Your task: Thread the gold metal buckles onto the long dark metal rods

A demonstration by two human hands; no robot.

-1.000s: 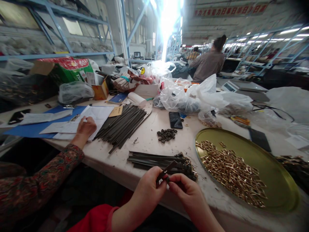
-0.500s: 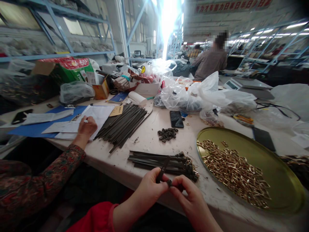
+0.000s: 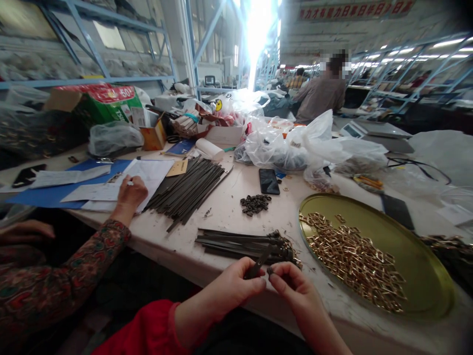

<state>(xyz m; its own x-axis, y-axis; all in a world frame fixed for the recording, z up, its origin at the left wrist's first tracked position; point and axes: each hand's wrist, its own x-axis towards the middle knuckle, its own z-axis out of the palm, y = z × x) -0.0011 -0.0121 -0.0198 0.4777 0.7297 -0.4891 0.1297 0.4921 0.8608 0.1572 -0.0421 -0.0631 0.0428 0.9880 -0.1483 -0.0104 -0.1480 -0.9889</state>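
Factory workshop (blue steel racks [image 3: 88, 80], long white worktable [image 3: 221, 217])

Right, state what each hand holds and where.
Left hand: a dark metal strip, near its lower end. Right hand: a small dark piece at the fingertips.

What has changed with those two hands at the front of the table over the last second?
The right hand has moved rightward, away from the left hand, carrying a small dark piece clear of the end of the dark strip, which the left hand still holds. The gold buckles on the round brass tray stayed as they were.
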